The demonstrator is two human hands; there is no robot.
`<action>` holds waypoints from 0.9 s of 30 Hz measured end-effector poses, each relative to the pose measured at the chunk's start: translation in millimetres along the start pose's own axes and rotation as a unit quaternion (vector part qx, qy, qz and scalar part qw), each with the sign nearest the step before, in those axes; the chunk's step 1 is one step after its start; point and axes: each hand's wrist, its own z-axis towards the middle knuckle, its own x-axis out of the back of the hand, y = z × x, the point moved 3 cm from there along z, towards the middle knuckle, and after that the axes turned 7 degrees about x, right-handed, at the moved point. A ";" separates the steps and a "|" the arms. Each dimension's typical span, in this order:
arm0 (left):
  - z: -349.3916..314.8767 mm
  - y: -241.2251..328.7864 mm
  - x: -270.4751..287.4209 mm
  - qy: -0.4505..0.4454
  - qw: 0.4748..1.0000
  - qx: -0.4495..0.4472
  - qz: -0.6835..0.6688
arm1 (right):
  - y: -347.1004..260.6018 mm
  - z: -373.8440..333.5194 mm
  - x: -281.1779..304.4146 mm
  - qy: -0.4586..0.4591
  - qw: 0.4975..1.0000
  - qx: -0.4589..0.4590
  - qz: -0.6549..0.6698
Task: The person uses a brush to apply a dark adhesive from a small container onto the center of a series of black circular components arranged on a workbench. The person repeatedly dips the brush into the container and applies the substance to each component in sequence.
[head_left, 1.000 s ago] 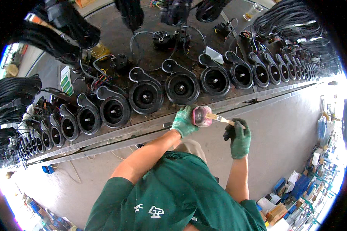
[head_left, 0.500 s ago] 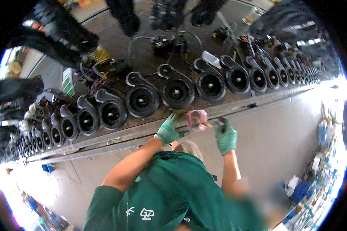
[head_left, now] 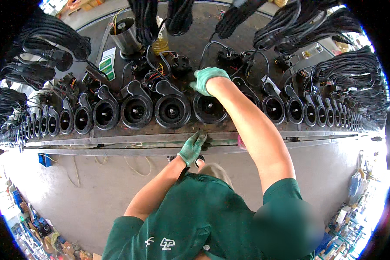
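the right hand [head_left: 207, 79] is curling over the top of a black pump housing [head_left: 209, 107], hiding its fingertips and whatever they touch. the right forearm is covering most of a pink object [head_left: 241, 142] at the bench edge [head_left: 117, 139]. the far housings [head_left: 13, 125] are shrinking into an unreadable blur.

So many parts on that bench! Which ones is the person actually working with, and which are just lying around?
In use:
- right hand reaching past the round black housing
- left hand resting on the grey metal bench edge

Lying about:
- coiled black cable bundles
- dark metal cylinder
- green and white paper label
- bottle of yellow liquid
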 end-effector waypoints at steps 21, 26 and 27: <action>15.6 93.7 -13.5 -0.307 0.949 0.068 -0.004 | -108.6 -253.7 -252.3 0.248 0.896 -0.104 0.354; 11.1 43.7 2.0 -0.326 0.919 -0.068 0.212 | -135.1 -217.2 -321.0 0.232 0.892 -0.126 0.366; 15.9 33.8 3.0 -0.349 0.921 -0.027 0.168 | -137.7 -217.1 -316.3 0.218 0.900 -0.138 0.350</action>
